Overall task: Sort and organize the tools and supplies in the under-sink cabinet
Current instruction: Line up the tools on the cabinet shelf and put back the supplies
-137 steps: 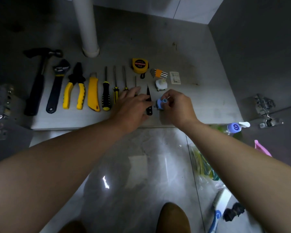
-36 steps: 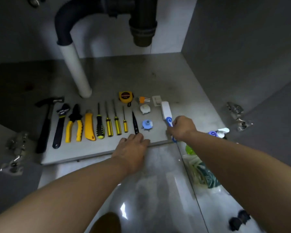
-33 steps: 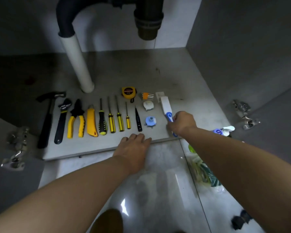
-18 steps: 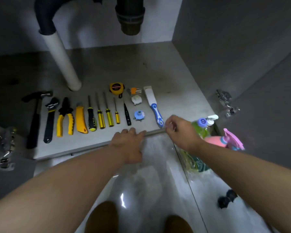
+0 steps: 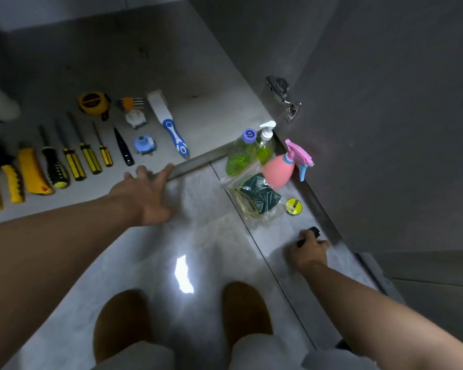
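Observation:
Tools lie in a row on the cabinet floor (image 5: 214, 84): pliers (image 5: 0, 180), a yellow utility knife (image 5: 32, 172), several screwdrivers (image 5: 84, 153), a tape measure (image 5: 92, 102), a blue round fitting (image 5: 144, 145) and a blue-handled brush (image 5: 171, 126). My left hand (image 5: 145, 193) rests open at the cabinet's front edge, fingers spread. Down on the tiled floor by the cabinet door, my right hand (image 5: 309, 249) is closed around a small black object (image 5: 314, 232), mostly hidden by the fingers.
On the floor at the right stand a green soap bottle (image 5: 241, 153), a pump bottle (image 5: 266, 140) and a pink spray bottle (image 5: 281, 169), beside a clear bag of scouring pads (image 5: 254, 198) and a yellow disc (image 5: 293, 206). The open door (image 5: 385, 129) stands at right.
The brush was laid in the row and released. My right hand left the cabinet edge and dropped to the floor at the right, closing on the black object. The view tilted down and right.

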{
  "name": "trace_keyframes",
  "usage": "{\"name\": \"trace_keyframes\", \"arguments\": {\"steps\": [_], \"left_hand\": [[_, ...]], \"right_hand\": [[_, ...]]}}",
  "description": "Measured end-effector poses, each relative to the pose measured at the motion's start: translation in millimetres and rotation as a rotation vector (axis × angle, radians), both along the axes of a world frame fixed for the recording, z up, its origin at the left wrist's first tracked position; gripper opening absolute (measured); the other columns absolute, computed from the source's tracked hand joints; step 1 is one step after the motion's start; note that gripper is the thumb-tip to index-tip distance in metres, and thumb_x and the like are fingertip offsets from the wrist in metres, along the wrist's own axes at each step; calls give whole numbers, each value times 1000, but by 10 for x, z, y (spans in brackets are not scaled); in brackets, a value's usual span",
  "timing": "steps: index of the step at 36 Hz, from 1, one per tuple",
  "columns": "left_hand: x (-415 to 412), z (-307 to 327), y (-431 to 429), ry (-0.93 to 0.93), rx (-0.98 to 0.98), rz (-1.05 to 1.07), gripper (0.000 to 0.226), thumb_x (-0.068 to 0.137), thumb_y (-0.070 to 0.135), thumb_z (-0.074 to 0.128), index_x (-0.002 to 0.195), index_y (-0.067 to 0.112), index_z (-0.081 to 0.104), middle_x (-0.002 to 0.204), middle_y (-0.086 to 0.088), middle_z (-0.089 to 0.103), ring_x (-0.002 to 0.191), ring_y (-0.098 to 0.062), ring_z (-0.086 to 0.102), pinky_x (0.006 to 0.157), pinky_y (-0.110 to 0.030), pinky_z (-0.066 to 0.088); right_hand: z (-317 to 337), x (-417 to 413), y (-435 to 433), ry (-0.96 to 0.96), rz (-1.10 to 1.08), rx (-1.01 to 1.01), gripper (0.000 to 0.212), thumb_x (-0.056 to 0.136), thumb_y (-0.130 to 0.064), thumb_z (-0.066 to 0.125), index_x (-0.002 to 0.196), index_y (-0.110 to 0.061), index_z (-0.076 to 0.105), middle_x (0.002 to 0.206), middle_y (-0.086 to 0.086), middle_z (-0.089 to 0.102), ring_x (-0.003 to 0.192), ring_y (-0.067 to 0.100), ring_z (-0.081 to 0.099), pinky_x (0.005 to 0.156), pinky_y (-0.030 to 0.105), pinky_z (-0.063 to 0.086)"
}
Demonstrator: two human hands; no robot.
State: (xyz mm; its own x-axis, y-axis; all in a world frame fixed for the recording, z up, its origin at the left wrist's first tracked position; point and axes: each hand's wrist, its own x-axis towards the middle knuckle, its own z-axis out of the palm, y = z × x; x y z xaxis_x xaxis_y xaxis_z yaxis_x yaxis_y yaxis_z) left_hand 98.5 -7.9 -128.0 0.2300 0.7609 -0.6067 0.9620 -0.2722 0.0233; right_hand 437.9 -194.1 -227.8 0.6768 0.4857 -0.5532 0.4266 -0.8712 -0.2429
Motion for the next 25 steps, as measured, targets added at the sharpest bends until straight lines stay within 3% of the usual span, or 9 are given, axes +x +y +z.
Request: {"name": "trace_keyframes", "arguments": {"steps": [4, 7, 11, 13, 16, 19, 21, 23, 25], "left_hand": [[34, -25, -3, 5, 36, 11, 104, 79, 69, 58, 153, 47, -12, 157, -14, 17, 140, -44, 32, 98, -49, 49], [85, -35, -161, 18, 170, 41, 84, 84, 62, 57, 149, 30, 14, 143, -18, 33, 128, -41, 40, 91, -48, 51], [217, -133, -462, -98, 419, -256, 52, 84, 39, 60, 129, 19, 43, 122, -10, 49, 112, -32, 52, 91, -43, 47], [322, -200, -547, -260, 238, -384, 57, 88, 33, 60, 140, 24, 40, 128, -5, 49, 114, -26, 53, 92, -39, 47], [501, -252, -661, -442, -226, -291, 69, 94, 38, 67, 153, 33, 30, 135, 1, 44, 118, -19, 53, 97, -33, 46], [653, -289, -786, -531, -382, -247, 79, 90, 42, 74, 156, 33, 31, 134, -1, 49, 123, -17, 52, 104, -26, 41], [718, -289, -827, -619, -423, -212, 65, 91, 35, 74, 149, 30, 47, 129, 2, 60, 116, -12, 58, 100, -24, 45], [737, -271, -838, -673, -419, -174, 41, 94, 26, 71, 134, 24, 63, 108, 7, 69, 93, -3, 62, 87, -21, 49], [719, -274, -825, -661, -396, -158, 22, 97, 24, 67, 117, 15, 72, 91, 5, 70, 78, -5, 63, 79, -25, 52]], "right_hand": [[-18, 20, 90, -8, 39, 31, 21, 95, -14, 48, 113, -12, 57, 129, 20, 45, 99, 39, 58, 98, 36, 44], [1, -73, 95, 27, 50, 130, 10, 89, -9, 53, 93, -18, 55, 110, 13, 56, 79, 26, 52, 79, 29, 41], [50, -372, 21, 192, 15, 348, 14, 89, -12, 67, 87, -13, 52, 80, 1, 61, 78, 25, 60, 63, 30, 40], [129, -516, 13, 412, -30, 382, 16, 87, -7, 68, 87, -13, 53, 80, 4, 63, 72, 21, 59, 62, 29, 43], [253, -650, 42, 853, -68, 339, 17, 89, -1, 68, 90, -16, 58, 83, 4, 70, 68, 14, 61, 58, 24, 46], [357, -759, 90, 1116, -34, 299, 15, 90, 1, 67, 93, -13, 62, 85, 4, 70, 73, 13, 61, 66, 25, 48], [388, -819, 110, 1240, -61, 305, 15, 91, 4, 65, 97, -9, 64, 94, 10, 71, 84, 19, 65, 79, 32, 50], [397, -834, 121, 1300, -113, 300, 15, 91, 5, 65, 102, -5, 66, 105, 15, 71, 97, 26, 65, 95, 40, 48], [389, -785, 125, 1300, -150, 274, 12, 93, -3, 66, 105, -5, 68, 102, 15, 72, 95, 25, 67, 93, 38, 51]]}}
